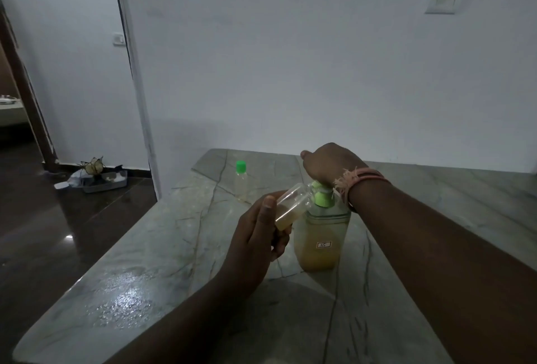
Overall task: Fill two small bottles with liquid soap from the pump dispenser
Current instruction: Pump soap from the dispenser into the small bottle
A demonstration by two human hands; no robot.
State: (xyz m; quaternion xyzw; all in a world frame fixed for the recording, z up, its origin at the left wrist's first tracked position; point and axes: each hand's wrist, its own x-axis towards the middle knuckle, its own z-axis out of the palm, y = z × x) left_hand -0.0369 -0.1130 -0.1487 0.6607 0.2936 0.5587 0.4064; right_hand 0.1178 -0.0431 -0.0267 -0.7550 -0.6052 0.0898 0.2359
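Fingers of the left hand [255, 235] curl round a small open bottle [290, 206], tilted with its mouth at the spout of the pump dispenser [321, 230]. The right hand [328, 164] presses down on the green pump head; how its fingers lie I cannot tell. A capped bottle [241, 179] stands near the marble table's [145, 276] far-left corner, before a pale wall [290, 58].

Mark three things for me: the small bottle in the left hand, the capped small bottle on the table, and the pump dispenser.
Small clear plastic bottle, tilted, partly filled [290, 209], head view, mid body.
Small clear bottle with green cap [241, 182], head view, body under cap.
Clear pump dispenser of yellowish soap, green pump [319, 243], head view, lower body.
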